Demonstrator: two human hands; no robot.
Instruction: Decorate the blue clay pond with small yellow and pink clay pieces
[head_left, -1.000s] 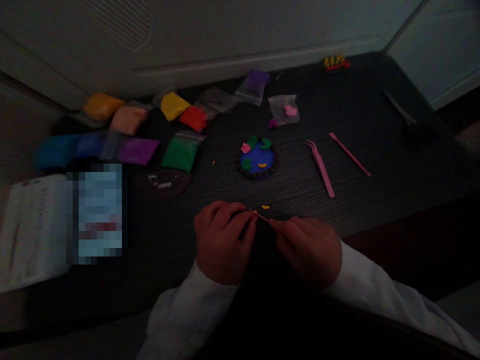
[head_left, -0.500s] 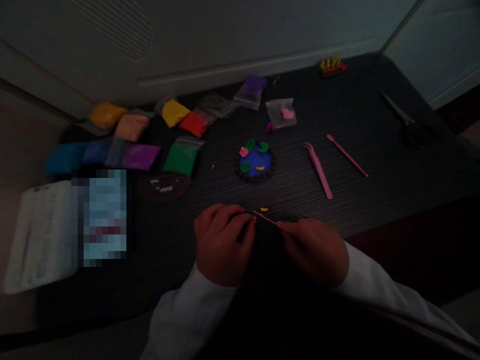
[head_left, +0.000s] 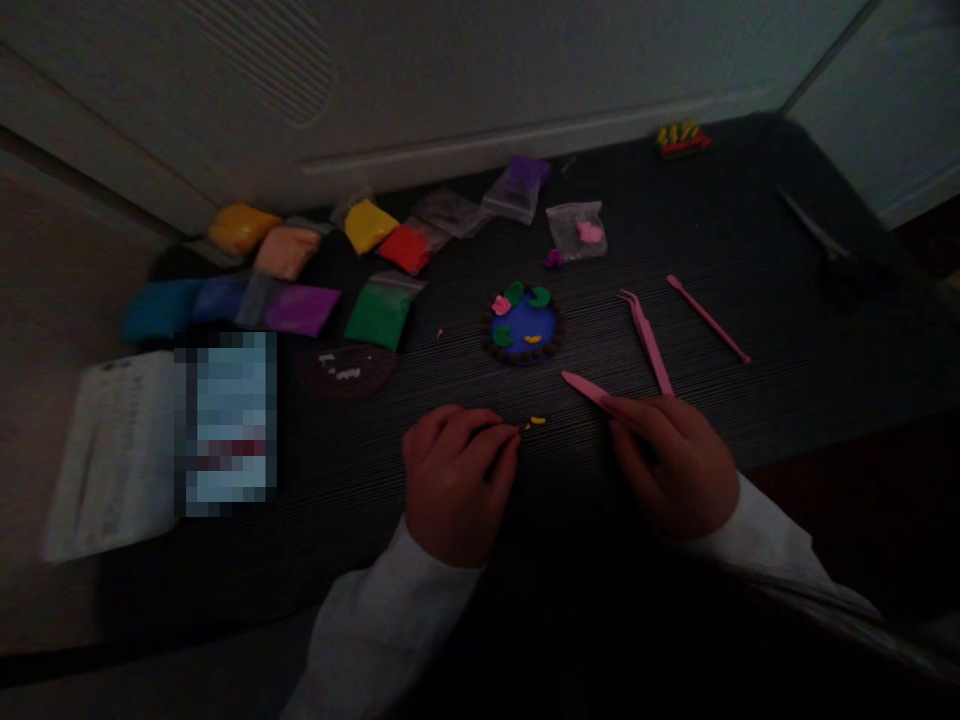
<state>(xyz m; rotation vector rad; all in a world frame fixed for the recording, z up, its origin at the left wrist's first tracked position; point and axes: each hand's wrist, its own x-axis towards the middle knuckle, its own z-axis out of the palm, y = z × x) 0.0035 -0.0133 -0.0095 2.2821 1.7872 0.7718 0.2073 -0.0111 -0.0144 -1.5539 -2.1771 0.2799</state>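
Note:
My right hand (head_left: 675, 465) grips a pink clay knife (head_left: 585, 388), its flat blade pointing left just above the table. My left hand (head_left: 461, 485) rests on the table with its fingers curled and thumb close to the forefinger; what lies between the tips, if anything, is hidden. Right beside those fingertips are a tiny yellow clay bit (head_left: 526, 427) and a slightly longer yellow clay piece (head_left: 538, 420). Beyond the hands sits a small clay pond (head_left: 525, 335), blue with a dark beaded rim, green lily pads, a pink flower and a yellow piece.
Pink tweezers (head_left: 651, 345) and a thin pink clay tool (head_left: 709, 318) lie to the right, with scissors (head_left: 817, 230) farther off. Bags of coloured clay, including a green bag (head_left: 380, 312), spread along the left and back. A white case (head_left: 112, 450) stands at far left.
My right hand has moved right, away from the yellow pieces, and the knife now shows its broad side. My left hand stays by the pieces. The whole view has shifted slightly.

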